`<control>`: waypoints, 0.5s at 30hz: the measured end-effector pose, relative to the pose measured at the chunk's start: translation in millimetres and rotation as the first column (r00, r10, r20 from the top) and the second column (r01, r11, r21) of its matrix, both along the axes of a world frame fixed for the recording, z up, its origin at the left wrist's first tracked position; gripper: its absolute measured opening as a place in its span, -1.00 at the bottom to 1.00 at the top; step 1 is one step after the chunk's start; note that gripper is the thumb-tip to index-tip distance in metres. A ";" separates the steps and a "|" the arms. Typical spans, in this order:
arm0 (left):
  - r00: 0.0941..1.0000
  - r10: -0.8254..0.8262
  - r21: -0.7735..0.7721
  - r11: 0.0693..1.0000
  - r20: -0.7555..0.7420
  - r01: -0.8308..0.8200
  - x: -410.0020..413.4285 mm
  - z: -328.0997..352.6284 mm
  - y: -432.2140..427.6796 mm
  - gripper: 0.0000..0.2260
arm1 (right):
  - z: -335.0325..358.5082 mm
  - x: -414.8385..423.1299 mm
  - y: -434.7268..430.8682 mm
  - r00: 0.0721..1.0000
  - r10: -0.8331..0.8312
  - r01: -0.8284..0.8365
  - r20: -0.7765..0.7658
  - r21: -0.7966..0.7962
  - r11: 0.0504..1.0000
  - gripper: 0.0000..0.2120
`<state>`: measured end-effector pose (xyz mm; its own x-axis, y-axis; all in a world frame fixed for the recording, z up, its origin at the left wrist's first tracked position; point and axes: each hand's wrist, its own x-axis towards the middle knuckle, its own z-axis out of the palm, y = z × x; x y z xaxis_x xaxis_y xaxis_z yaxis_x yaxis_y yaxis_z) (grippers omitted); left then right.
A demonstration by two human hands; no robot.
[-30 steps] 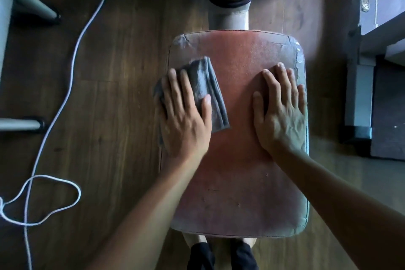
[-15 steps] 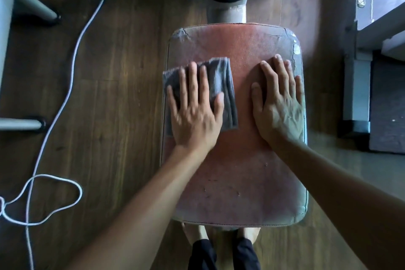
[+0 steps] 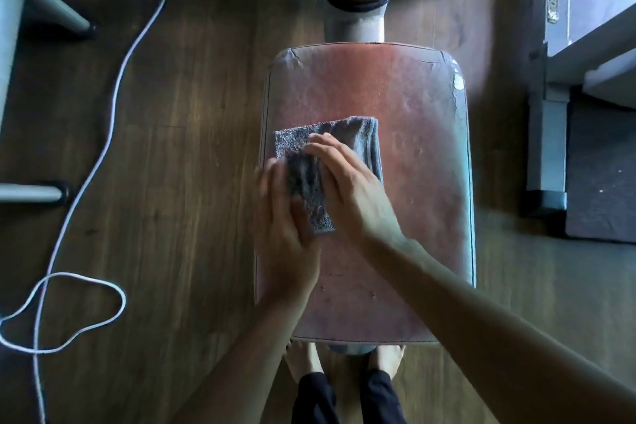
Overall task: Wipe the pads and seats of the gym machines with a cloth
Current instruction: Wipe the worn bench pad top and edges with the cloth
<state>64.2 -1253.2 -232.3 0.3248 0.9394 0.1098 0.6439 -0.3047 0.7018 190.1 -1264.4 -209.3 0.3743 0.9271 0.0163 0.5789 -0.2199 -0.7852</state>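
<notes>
The floor (image 3: 179, 155) is dark wood plank, and a worn red seat (image 3: 426, 155) fills the middle of the view, mounted on a pale metal post (image 3: 356, 24) at its far end. Its covering is cracked and peeling at both far corners, with a few small punctures nearer the person. A folded grey cloth (image 3: 358, 138) lies on the left half of the seat, about midway along its length, with both hands on it. The left hand (image 3: 285, 237) is motion-blurred at the cloth's near-left edge, and whether it grips the fabric cannot be told. The right hand (image 3: 351, 189) reaches across from the right with its fingers laid over the cloth; its thumb is hidden, so whether it pinches or only presses cannot be told. A darker fold of the cloth shows between the two hands. A white cable (image 3: 113, 79) snakes down the left side of the floor and loops near the bottom, beside grey frame legs (image 3: 31, 193). A grey machine frame (image 3: 547, 120) stands at the right, next to a dark mat (image 3: 602, 165). A small plate (image 3: 553, 2) on that frame is too small to read. Bare feet (image 3: 303, 361) and dark trouser legs (image 3: 313, 399) show below the seat.
</notes>
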 end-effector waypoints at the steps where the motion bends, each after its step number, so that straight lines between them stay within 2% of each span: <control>1: 0.997 0.064 -0.028 0.998 0.052 -0.063 -6.5 -2.0 -1.8 -0.61 | -5.8 -2.4 3.8 1.000 0.010 -0.010 0.017 -0.021 1.000 -0.65; 3: 0.994 0.083 -0.050 0.996 0.077 -0.080 -10.1 -5.6 -4.9 -0.59 | -18.2 -3.7 6.0 0.983 0.060 -0.050 0.174 -0.062 0.997 -0.60; 5: 0.997 0.054 -0.052 0.997 0.056 -0.052 -6.5 -8.4 -3.9 -0.57 | -26.8 1.1 7.6 0.903 0.156 -0.122 0.401 -0.110 0.986 -0.54; 7: 0.998 0.060 -0.053 0.997 -0.002 -0.060 -4.0 -9.0 -3.7 -0.57 | -29.7 13.0 17.7 0.819 0.222 -0.163 0.529 -0.155 0.974 -0.50; 10: 0.977 -0.053 0.017 0.998 -0.207 0.058 -3.7 -6.2 -7.1 -0.55 | -29.5 40.2 48.1 0.790 0.215 -0.117 0.574 -0.203 0.972 -0.43; 13: 0.852 -0.224 0.075 0.954 -0.473 0.292 -3.9 -7.1 -10.8 -0.49 | -27.6 70.6 74.6 0.800 0.150 0.009 0.581 -0.262 0.965 -0.40; 15: 0.825 -0.228 0.080 0.947 -0.517 0.311 -3.6 -9.5 -10.6 -0.48 | -26.3 86.6 79.0 0.809 0.081 0.100 0.583 -0.272 0.957 -0.39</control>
<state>60.6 -1263.8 -241.8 0.6122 0.7907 0.0005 0.7675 -0.5943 0.2404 276.7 -1185.3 -235.6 0.3857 0.9224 -0.0213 0.9014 -0.3817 -0.2046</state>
